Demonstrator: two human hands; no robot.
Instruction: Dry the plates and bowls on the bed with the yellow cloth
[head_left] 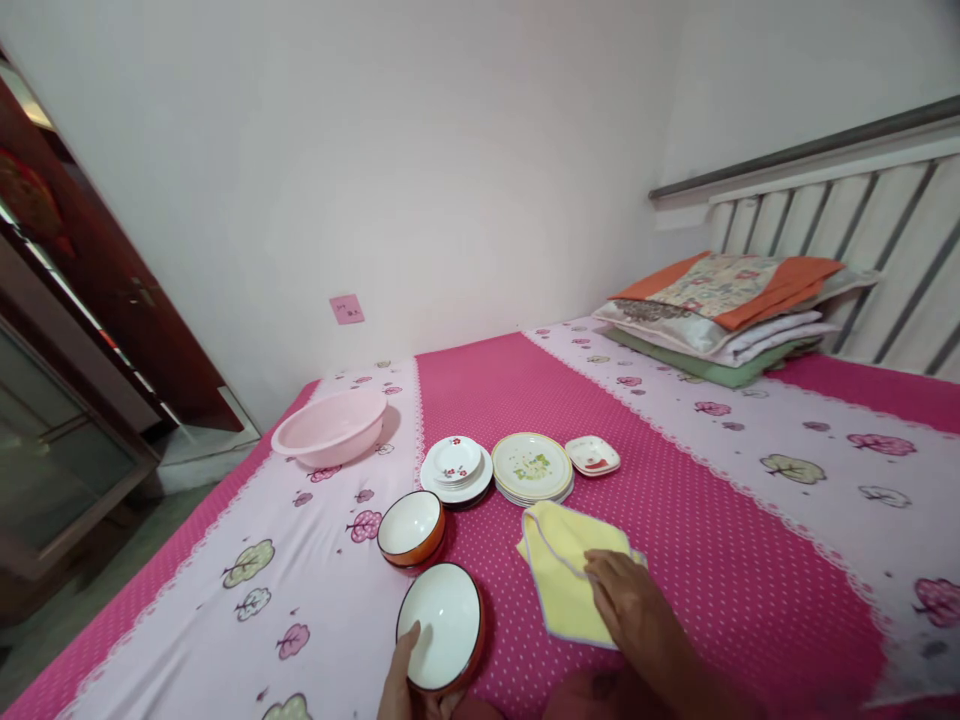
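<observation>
My left hand grips a bowl, white inside and orange-brown outside, with the thumb over its rim and the other fingers mostly hidden beneath. The bowl tilts so its inside faces me. My right hand is closed on a yellow cloth with a pale purple edge, which hangs to the left of the fingers. Just beyond the held bowl, similar bowls sit stacked on the bedspread.
Farther back stand a stack of small flowered plates, larger yellow-rimmed plates and small square dishes. A pink basin lies at the left on the bedspread. Folded bedding is piled near the radiator.
</observation>
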